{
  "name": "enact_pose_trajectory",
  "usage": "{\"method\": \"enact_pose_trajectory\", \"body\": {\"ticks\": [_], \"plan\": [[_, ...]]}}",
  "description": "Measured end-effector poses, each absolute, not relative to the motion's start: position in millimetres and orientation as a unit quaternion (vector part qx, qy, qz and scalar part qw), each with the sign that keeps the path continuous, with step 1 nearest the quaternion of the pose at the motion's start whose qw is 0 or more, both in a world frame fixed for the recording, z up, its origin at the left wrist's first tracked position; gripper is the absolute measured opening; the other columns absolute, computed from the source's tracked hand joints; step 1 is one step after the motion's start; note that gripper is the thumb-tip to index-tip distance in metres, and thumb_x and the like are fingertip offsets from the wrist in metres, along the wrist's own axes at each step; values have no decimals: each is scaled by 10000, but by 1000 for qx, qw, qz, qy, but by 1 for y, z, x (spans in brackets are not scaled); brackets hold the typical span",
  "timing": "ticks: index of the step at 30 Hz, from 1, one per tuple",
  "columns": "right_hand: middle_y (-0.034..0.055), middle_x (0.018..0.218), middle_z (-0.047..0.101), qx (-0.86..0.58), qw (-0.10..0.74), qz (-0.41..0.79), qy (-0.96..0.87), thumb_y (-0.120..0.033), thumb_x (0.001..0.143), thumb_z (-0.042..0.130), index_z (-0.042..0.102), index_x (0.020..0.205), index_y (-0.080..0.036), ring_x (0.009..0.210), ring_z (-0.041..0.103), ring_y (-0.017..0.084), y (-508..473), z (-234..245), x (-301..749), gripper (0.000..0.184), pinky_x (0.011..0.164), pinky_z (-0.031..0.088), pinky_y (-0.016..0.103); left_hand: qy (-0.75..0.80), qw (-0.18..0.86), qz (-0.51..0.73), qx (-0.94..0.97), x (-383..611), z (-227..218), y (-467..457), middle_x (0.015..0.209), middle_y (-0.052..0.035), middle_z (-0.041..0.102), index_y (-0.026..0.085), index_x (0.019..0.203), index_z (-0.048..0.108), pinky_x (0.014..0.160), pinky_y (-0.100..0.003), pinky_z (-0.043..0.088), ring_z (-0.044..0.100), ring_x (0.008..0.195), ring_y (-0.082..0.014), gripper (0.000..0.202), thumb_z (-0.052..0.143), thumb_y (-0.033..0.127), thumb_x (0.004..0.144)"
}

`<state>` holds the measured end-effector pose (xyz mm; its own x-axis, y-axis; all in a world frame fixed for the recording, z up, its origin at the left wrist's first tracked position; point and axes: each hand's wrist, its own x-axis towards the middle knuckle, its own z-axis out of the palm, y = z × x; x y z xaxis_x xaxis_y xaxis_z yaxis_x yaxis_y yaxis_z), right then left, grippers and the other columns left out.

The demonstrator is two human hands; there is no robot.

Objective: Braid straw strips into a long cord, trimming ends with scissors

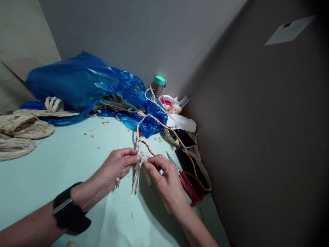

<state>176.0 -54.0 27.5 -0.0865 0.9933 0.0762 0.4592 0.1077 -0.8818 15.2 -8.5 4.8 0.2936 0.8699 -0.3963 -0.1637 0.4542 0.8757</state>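
Pinching the pale twisted cord [139, 137] with the left hand [123, 163], making a narrow grip with thumb and finger just above the loose strands [136, 183]. Pinching a bit of the same pale stuff with the right hand [166, 176], also with a narrow grip, just beside the left one. Not being able to count the strands under the fingers.

Working over the pale green worktop [64, 164], near the middle, and seeing the cord running from the fingertips up and away toward the blue bag [77, 82].

Seeming to be winding strands around each other. Wanting a firm pinch on the left, most likely, for stopping the twist from coming loose. Wanting a gentle, even pull on the right, and perhaps risking a split with a hard tug. Needing some care around the red yarn [147, 145], touching the cord higher up, for not mixing it in by mistake. Needing care near the red scissors [195, 190] too, lying close beside the right hand.
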Motion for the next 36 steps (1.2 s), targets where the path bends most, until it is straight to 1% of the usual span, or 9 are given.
{"method": "enact_pose_trajectory", "body": {"ticks": [5,9,13,16,19,24,28,32,36], "plan": [[7,760,585,-595,366,335,-633,-281,891,564,619,886,-168,692,503,144,-54,19,173,126,629,359,252,475,708,364,375,17,9,-10,535,93,468,141,921,613,409,-198,100,206,421,-22,331,777,268,664],[-36,717,555,-596,361,344,-630,-288,890,568,542,1073,-162,647,490,129,-53,14,176,223,611,348,239,477,704,362,382,16,8,-9,543,87,479,132,956,628,416,-215,92,203,420,-27,368,776,307,669],[-29,682,528,-596,322,339,-653,-300,914,537,613,918,-162,642,457,124,-53,14,177,157,592,307,239,474,702,359,393,15,4,-7,549,76,491,126,956,633,423,-231,82,182,415,-28,412,776,367,653],[-23,694,542,-589,310,365,-651,-289,906,553,600,811,-161,650,458,117,-50,13,177,166,592,305,234,466,705,358,397,16,4,-6,572,58,519,118,966,625,426,-231,94,196,419,-26,450,782,364,623],[-27,697,540,-583,305,384,-648,-288,904,561,566,789,-171,652,467,117,-49,12,177,164,604,319,229,480,701,352,393,17,6,-5,535,77,475,107,967,617,418,-224,83,191,411,-21,477,780,379,610],[11,833,553,-605,291,290,-682,-240,906,542,546,797,-182,821,504,158,-51,13,178,124,728,338,247,490,691,352,398,18,9,-8,540,88,451,109,974,609,400,-203,81,199,407,-12,496,775,406,612],[-37,700,515,-593,259,297,-703,-229,923,493,469,753,-202,653,434,120,-52,16,178,173,609,271,233,503,690,344,391,19,9,-10,511,108,411,117,922,610,392,-195,73,182,394,-5,461,782,391,594],[-51,620,472,-601,242,288,-706,-245,919,486,436,722,-202,581,388,108,-52,19,178,208,563,214,249,503,681,330,417,20,6,-9,492,122,367,144,855,605,390,-197,66,178,382,-12,342,747,374,646],[-46,585,465,-621,231,262,-702,-233,897,488,426,691,-198,560,388,108,-51,20,177,218,558,196,261,516,641,300,483,22,0,-9,494,87,423,172,715,580,380,-207,90,217,371,-31,231,657,389,731]]}}
